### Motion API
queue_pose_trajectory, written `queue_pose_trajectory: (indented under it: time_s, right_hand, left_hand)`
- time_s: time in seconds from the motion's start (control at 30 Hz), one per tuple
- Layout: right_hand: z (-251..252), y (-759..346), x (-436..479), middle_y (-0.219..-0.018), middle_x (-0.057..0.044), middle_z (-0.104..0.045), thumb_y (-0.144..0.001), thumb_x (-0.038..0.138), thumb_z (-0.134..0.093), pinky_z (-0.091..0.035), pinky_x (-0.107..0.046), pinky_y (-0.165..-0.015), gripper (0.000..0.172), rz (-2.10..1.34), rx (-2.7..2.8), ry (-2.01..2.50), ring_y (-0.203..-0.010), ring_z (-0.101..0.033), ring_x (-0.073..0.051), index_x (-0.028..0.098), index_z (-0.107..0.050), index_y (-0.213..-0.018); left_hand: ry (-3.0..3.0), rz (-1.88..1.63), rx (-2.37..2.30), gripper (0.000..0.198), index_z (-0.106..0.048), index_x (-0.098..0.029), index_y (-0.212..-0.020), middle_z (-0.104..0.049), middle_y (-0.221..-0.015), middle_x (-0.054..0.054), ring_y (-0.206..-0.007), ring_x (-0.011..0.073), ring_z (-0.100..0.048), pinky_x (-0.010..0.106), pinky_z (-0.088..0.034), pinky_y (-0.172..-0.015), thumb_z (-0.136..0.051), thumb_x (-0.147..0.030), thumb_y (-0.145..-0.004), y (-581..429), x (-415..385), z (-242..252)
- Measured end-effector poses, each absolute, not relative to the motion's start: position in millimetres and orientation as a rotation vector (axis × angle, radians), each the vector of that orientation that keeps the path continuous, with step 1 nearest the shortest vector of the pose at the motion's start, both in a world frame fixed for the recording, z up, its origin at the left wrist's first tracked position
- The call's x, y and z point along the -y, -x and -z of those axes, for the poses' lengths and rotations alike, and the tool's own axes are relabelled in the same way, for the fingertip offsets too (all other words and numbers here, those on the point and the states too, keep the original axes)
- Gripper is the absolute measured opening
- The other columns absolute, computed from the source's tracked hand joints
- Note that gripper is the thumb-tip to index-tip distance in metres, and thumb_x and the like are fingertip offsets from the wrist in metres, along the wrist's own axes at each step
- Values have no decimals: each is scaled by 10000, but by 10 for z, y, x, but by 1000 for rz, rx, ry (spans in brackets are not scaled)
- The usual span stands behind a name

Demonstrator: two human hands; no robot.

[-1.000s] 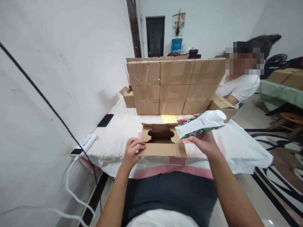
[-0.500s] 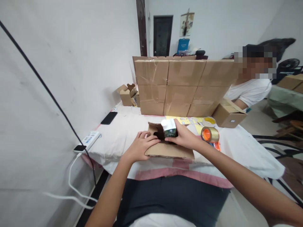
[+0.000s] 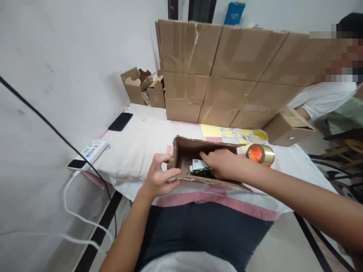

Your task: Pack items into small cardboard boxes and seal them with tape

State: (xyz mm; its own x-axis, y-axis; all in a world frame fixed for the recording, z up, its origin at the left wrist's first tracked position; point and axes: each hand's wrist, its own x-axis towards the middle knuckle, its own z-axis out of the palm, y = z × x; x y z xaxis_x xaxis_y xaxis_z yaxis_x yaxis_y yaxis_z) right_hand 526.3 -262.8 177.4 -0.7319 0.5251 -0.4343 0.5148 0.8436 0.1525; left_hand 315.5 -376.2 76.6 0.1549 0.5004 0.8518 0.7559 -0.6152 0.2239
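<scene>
An open cardboard box (image 3: 193,146) lies lengthwise on the table in front of me. My left hand (image 3: 159,175) grips its left end, with the thumb along the near edge and the fingers curled at the far side. Inside the box, my right hand (image 3: 222,162) holds a small drink carton (image 3: 200,166), white and dark green, tipped on its side with its white cap to the left. Part of the carton is hidden behind my fingers and the box's near wall.
Taped cardboard boxes (image 3: 234,88) form a wall at the back. Right of my box lie a tape roll (image 3: 265,154) with orange parts and yellow sheets (image 3: 214,130). A phone (image 3: 121,121) and white power strip (image 3: 98,149) lie left. A person (image 3: 326,96) sits beyond a closed box (image 3: 289,126).
My right hand has lowered the carton from above the flaps into the box. The box's flaps now stand apart, and my left hand has shifted to its left end. The view has tilted down.
</scene>
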Motion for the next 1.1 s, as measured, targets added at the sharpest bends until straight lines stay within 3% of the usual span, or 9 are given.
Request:
queue_pose_trajectory:
  time_s: [0.1,0.23,0.33,0.53,0.7,0.77,0.87,0.97,1.1]
  right_hand:
    - [-1656,-5183,2561,-1096,-257,-736,-742,57,-676,-547,-440,-810,699,101,-2538,-799,-982,-724,-399,51,-534,-1426]
    - [-1511,-5147,2491,-1105,-237,-743,-756,-14,-621,-534,-433,-871,459,178,-2588,-816,-958,-732,-374,84,-720,-1192]
    - [-1448,-5089,2466,-1100,-237,-744,-801,-15,-582,-539,-413,-855,392,145,-2538,-762,-960,-734,-362,70,-730,-1154]
    - [-1363,-4924,2439,-1143,-285,-711,-808,48,-639,-564,-443,-832,425,53,-2460,-783,-1021,-718,-398,20,-661,-1232]
    - [-1380,-4872,2338,-1102,-256,-733,-814,59,-653,-559,-439,-830,418,121,-2467,-681,-987,-732,-369,48,-675,-1231]
    - [-1456,-4901,2271,-1040,-221,-755,-849,124,-657,-560,-408,-783,337,208,-2516,-663,-924,-744,-343,77,-707,-1179]
    - [-1671,-5084,2216,-1065,-149,-766,-957,217,-560,-554,-357,-802,276,565,-2781,-636,-931,-738,-273,143,-722,-1168]
    - [-1828,-5459,2301,-1120,-68,-760,-1026,294,-452,-546,-379,-927,325,1181,-3184,-665,-1031,-714,-229,209,-691,-1228]
    - [-1563,-5944,2452,-1075,-52,-754,-1023,377,-478,-509,-460,-1032,278,1823,-3676,-1178,-1125,-682,-249,258,-704,-1133]
  left_hand:
    - [2152,1464,1180,181,-697,-254,-986,-479,-1195,102,-1059,254,-519,419,-494,-831,-724,-232,-808,-3141,3793,-640]
    - [2108,1555,1192,175,-704,-301,-1015,-486,-1169,82,-1017,237,-531,423,-495,-816,-701,-298,-839,-3157,3820,-527]
    - [2130,1591,1218,179,-699,-286,-1014,-481,-1207,90,-1040,243,-532,432,-505,-828,-704,-367,-855,-3170,3805,-514]
    - [2225,1547,1182,128,-664,-233,-988,-478,-1348,109,-1082,231,-545,386,-507,-809,-644,-177,-874,-3151,3713,-564]
    - [2314,1468,1236,115,-642,-237,-1003,-484,-1502,125,-1104,246,-536,410,-504,-828,-582,-198,-912,-3160,3703,-643]
    - [2360,1441,1263,133,-621,-242,-1027,-576,-1451,130,-1076,250,-538,430,-488,-837,-537,-199,-933,-3171,3704,-666]
    - [2403,1416,1279,145,-579,-269,-1064,-737,-1237,82,-1060,259,-578,466,-430,-867,-522,-226,-938,-3172,3696,-667]
    - [2351,1418,1324,169,-579,-271,-1081,-779,-1122,62,-1064,274,-629,492,-364,-915,-574,-357,-936,-3161,3684,-634]
    - [2296,1497,1419,344,-628,-249,-1127,-784,-1039,69,-1031,268,-669,499,-356,-989,-461,-517,-990,-3218,3672,-578]
